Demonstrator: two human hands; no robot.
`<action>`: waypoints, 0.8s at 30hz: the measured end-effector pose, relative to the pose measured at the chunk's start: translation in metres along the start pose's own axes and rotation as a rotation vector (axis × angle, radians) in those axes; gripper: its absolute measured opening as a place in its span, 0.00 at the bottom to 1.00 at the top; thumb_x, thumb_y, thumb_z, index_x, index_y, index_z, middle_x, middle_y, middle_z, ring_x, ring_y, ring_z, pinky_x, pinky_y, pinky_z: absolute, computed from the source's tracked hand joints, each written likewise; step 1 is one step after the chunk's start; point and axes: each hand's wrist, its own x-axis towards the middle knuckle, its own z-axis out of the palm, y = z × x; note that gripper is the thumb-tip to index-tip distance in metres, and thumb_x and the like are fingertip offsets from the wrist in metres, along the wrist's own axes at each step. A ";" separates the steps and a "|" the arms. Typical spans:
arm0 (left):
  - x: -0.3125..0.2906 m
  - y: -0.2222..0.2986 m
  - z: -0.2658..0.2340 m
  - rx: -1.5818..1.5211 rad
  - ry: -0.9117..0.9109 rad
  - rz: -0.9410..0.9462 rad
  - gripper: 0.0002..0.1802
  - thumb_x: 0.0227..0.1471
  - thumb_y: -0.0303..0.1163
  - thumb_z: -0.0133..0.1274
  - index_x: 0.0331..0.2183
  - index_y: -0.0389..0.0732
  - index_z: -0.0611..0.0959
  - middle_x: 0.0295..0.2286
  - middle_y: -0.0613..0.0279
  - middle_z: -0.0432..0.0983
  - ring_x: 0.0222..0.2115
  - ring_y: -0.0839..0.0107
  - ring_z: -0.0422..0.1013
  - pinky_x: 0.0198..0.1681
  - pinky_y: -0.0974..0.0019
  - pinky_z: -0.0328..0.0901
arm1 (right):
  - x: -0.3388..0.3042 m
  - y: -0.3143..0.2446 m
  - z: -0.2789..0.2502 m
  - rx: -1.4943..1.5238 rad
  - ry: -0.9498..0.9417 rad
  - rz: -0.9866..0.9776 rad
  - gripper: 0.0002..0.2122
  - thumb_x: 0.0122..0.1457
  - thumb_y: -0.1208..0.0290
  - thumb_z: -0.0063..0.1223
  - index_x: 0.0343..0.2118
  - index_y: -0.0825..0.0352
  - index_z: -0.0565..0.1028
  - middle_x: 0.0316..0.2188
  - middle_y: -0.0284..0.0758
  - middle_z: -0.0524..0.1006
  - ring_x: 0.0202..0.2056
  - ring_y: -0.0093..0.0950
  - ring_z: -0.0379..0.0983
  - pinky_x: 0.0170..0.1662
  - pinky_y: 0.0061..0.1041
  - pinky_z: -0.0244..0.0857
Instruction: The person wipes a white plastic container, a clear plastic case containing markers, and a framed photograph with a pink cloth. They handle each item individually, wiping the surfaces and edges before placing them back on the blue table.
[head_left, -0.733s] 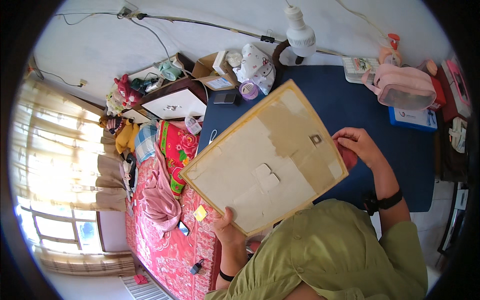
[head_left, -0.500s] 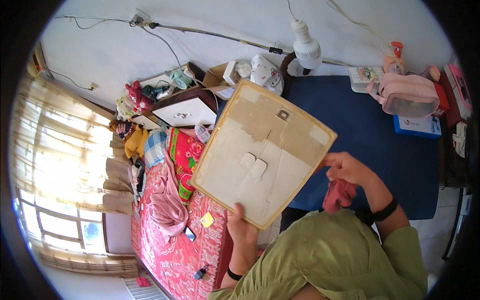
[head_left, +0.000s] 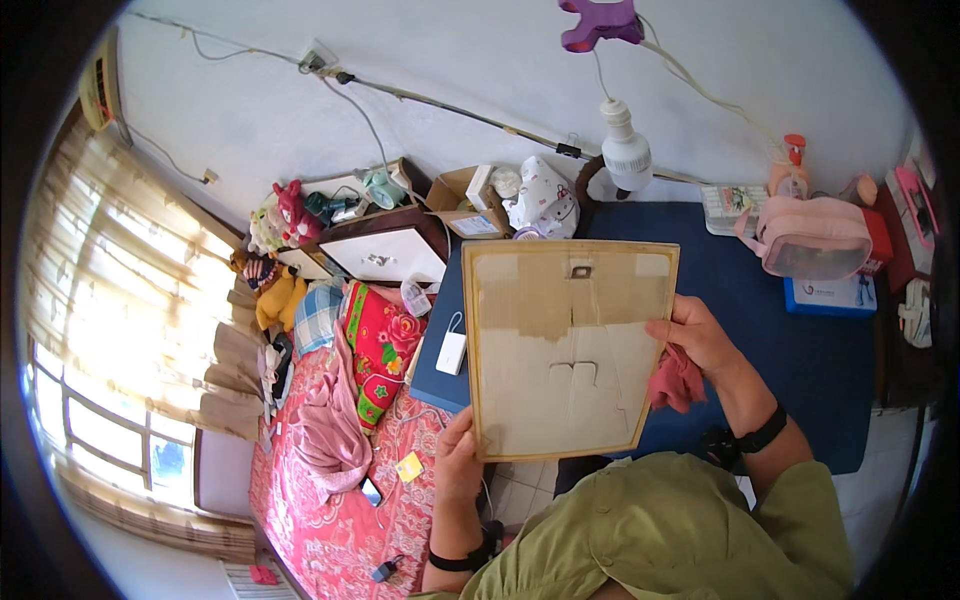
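A picture frame (head_left: 530, 390) is held up in front of me with its back showing. The back is a stained, cracked whitish board with a thin gold-brown rim, a small metal hanger near the top and a cut flap in the middle. My left hand (head_left: 460, 458) is closed on its lower left corner. At the right edge my right hand (head_left: 706, 338) grips the frame between thumb and fingers. A crumpled dusty-red cloth (head_left: 678, 383) hangs below that same hand, against the frame's edge.
Behind the frame spreads a dark blue table (head_left: 770, 390). On it are a white power bank (head_left: 452, 345), a keyboard (head_left: 728, 208), a pink bag (head_left: 815, 238) and a blue box (head_left: 832, 295). A white bulb (head_left: 625, 150) hangs above. To the left is a bed (head_left: 330, 540) with bedding.
The picture frame has turned from a tilt to nearly upright and sits lower. My right hand has moved from near its lower right edge to grip that side. The view has shifted upward.
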 end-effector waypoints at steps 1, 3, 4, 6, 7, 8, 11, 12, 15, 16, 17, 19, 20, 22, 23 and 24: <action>0.001 0.002 -0.002 0.179 0.005 -0.010 0.28 0.53 0.36 0.53 0.52 0.31 0.69 0.45 0.57 0.72 0.46 0.69 0.69 0.51 0.66 0.61 | 0.000 -0.005 0.001 -0.036 -0.022 -0.003 0.14 0.57 0.79 0.50 0.47 0.74 0.71 0.42 0.36 0.75 0.42 0.22 0.72 0.47 0.22 0.65; 0.009 0.007 0.008 0.311 0.031 -0.036 0.21 0.52 0.30 0.54 0.47 0.31 0.74 0.40 0.61 0.76 0.40 0.75 0.71 0.44 0.71 0.65 | 0.000 -0.011 0.005 -0.116 -0.075 0.015 0.14 0.57 0.80 0.50 0.47 0.74 0.71 0.42 0.35 0.75 0.42 0.21 0.71 0.47 0.22 0.65; 0.012 0.007 0.012 0.331 0.048 -0.047 0.20 0.51 0.28 0.55 0.46 0.31 0.74 0.39 0.62 0.76 0.39 0.76 0.71 0.43 0.72 0.65 | 0.000 -0.009 0.006 -0.163 -0.100 0.012 0.13 0.56 0.80 0.50 0.46 0.74 0.71 0.41 0.35 0.76 0.41 0.21 0.71 0.46 0.22 0.65; 0.020 0.008 0.023 0.333 0.085 -0.021 0.18 0.50 0.25 0.56 0.44 0.32 0.76 0.37 0.63 0.77 0.36 0.78 0.71 0.40 0.72 0.66 | -0.002 -0.003 0.010 -0.268 -0.160 0.002 0.13 0.56 0.80 0.51 0.45 0.74 0.72 0.39 0.35 0.76 0.40 0.20 0.71 0.45 0.21 0.66; 0.025 0.011 0.031 0.321 0.105 0.012 0.18 0.49 0.25 0.57 0.43 0.33 0.77 0.36 0.64 0.77 0.35 0.79 0.71 0.39 0.73 0.67 | -0.003 -0.003 0.009 -0.299 -0.135 0.020 0.12 0.56 0.81 0.51 0.44 0.74 0.72 0.39 0.34 0.76 0.39 0.19 0.71 0.43 0.21 0.66; 0.025 0.013 0.038 0.316 0.125 0.041 0.17 0.48 0.24 0.58 0.43 0.33 0.78 0.35 0.64 0.78 0.34 0.79 0.71 0.38 0.73 0.67 | -0.004 -0.002 0.009 -0.325 -0.108 0.036 0.12 0.56 0.81 0.51 0.43 0.75 0.72 0.38 0.34 0.77 0.39 0.19 0.71 0.42 0.21 0.66; 0.021 0.014 0.052 0.313 0.158 0.096 0.14 0.48 0.23 0.59 0.40 0.34 0.79 0.33 0.65 0.78 0.33 0.81 0.71 0.38 0.74 0.67 | -0.002 0.011 0.001 -0.211 0.136 -0.002 0.09 0.58 0.75 0.50 0.41 0.72 0.74 0.33 0.33 0.77 0.34 0.20 0.72 0.37 0.21 0.68; 0.018 0.013 0.056 0.314 0.192 0.104 0.14 0.48 0.25 0.60 0.39 0.33 0.80 0.32 0.65 0.79 0.32 0.81 0.71 0.37 0.74 0.67 | -0.002 0.012 -0.018 -0.116 0.214 -0.004 0.09 0.59 0.73 0.50 0.41 0.71 0.74 0.32 0.34 0.77 0.34 0.21 0.72 0.37 0.21 0.68; 0.013 0.014 0.060 0.365 0.216 0.138 0.14 0.48 0.26 0.60 0.39 0.33 0.80 0.31 0.66 0.79 0.31 0.81 0.71 0.36 0.74 0.67 | -0.002 0.002 -0.026 0.267 0.409 -0.028 0.12 0.62 0.65 0.47 0.41 0.67 0.74 0.36 0.36 0.75 0.36 0.25 0.72 0.40 0.23 0.68; 0.013 0.015 0.062 0.392 0.227 0.139 0.14 0.48 0.26 0.60 0.39 0.33 0.80 0.30 0.66 0.79 0.30 0.82 0.71 0.36 0.75 0.67 | -0.002 -0.008 -0.018 0.354 0.417 -0.063 0.12 0.62 0.64 0.48 0.41 0.67 0.74 0.37 0.37 0.74 0.37 0.26 0.72 0.41 0.24 0.68; 0.011 0.016 0.063 0.419 0.239 0.139 0.14 0.48 0.26 0.60 0.39 0.33 0.80 0.30 0.65 0.79 0.30 0.82 0.71 0.35 0.75 0.67 | -0.004 -0.019 -0.006 0.441 0.425 -0.096 0.12 0.62 0.64 0.48 0.42 0.67 0.74 0.38 0.37 0.74 0.39 0.26 0.72 0.43 0.24 0.67; 0.008 0.018 0.067 0.477 0.254 0.138 0.13 0.48 0.26 0.60 0.38 0.33 0.81 0.29 0.66 0.79 0.29 0.83 0.71 0.34 0.76 0.66 | -0.011 -0.043 0.031 0.095 0.353 -0.285 0.10 0.57 0.73 0.52 0.41 0.69 0.74 0.39 0.37 0.74 0.42 0.26 0.71 0.47 0.24 0.65; 0.007 0.020 0.070 0.506 0.253 0.138 0.13 0.48 0.26 0.59 0.38 0.33 0.81 0.28 0.66 0.79 0.28 0.83 0.71 0.34 0.76 0.66 | -0.015 -0.051 0.049 -0.101 0.340 -0.409 0.10 0.56 0.76 0.53 0.41 0.69 0.74 0.39 0.37 0.74 0.42 0.26 0.71 0.47 0.24 0.65; 0.006 0.019 0.075 0.543 0.241 0.151 0.12 0.48 0.26 0.59 0.37 0.33 0.81 0.27 0.67 0.79 0.27 0.84 0.70 0.33 0.76 0.66 | -0.020 -0.065 0.075 -0.490 0.232 -0.640 0.11 0.52 0.82 0.53 0.41 0.69 0.74 0.39 0.37 0.74 0.41 0.24 0.71 0.46 0.24 0.65; 0.006 0.016 0.077 0.544 0.228 0.163 0.11 0.48 0.26 0.59 0.37 0.33 0.81 0.26 0.67 0.79 0.27 0.84 0.70 0.32 0.76 0.66 | -0.022 -0.071 0.087 -0.688 0.137 -0.745 0.13 0.50 0.85 0.53 0.40 0.69 0.75 0.39 0.38 0.74 0.41 0.23 0.71 0.45 0.24 0.65; 0.005 0.014 0.079 0.545 0.216 0.174 0.11 0.48 0.25 0.59 0.37 0.33 0.81 0.26 0.67 0.79 0.26 0.84 0.70 0.31 0.76 0.66 | -0.024 -0.076 0.103 -0.688 0.077 -0.738 0.13 0.49 0.84 0.55 0.39 0.69 0.75 0.39 0.38 0.74 0.40 0.25 0.71 0.44 0.25 0.66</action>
